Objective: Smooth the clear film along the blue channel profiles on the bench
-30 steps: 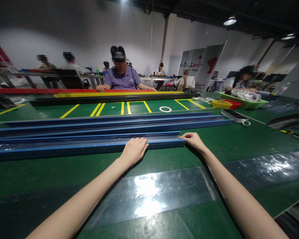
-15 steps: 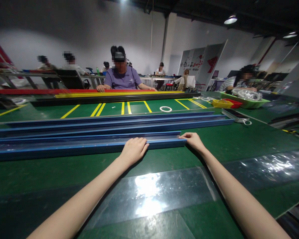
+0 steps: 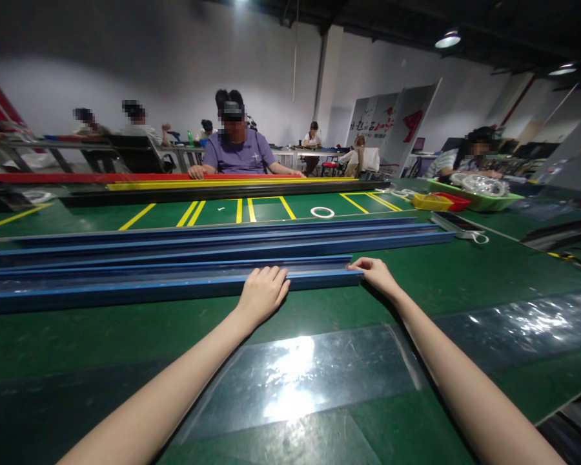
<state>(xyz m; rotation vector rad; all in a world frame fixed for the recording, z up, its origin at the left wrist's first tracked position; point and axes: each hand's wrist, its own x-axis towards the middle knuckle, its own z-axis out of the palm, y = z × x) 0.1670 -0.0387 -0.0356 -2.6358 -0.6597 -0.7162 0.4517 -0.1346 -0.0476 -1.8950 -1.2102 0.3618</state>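
A long blue channel lies across the green table, its hollow side up, with a greyish, glossy lining along the inside. My left hand is closed over the near wall of this channel, fingers reaching into the hollow, a little short of its right end. At that right end, my right hand is pinched, thumb and fingertips together at the channel's opening. What sits between those fingertips is too small to make out. Just behind lie more blue channels, roughly parallel to the first.
Clear plastic sheets lie on the near table. Right of the rear channels is a phone; beyond it stand a yellow tray and a green basket. A white ring lies mid-table. A person sits opposite behind yellow and black strips.
Both hands stay at nearly the same places on the channel. My left hand and forearm have shifted very slightly to the right.
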